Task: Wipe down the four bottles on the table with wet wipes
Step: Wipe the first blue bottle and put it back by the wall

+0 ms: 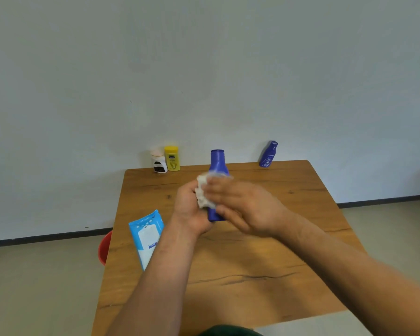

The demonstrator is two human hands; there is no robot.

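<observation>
A tall blue bottle (218,163) is held upright above the middle of the table, its lower body gripped in my left hand (189,209). My right hand (243,207) presses a crumpled white wet wipe (203,191) against the bottle's side; this hand is blurred. A white bottle (159,163) and a yellow bottle (172,158) stand side by side at the table's far left edge. A smaller blue bottle (268,154) stands at the far right edge. A blue wet-wipe pack (147,235) lies flat on the table left of my left forearm.
The wooden table (252,263) stands against a plain pale wall. A red bucket-like object (104,248) shows on the floor beside the table's left edge. Floor lies on both sides of the table.
</observation>
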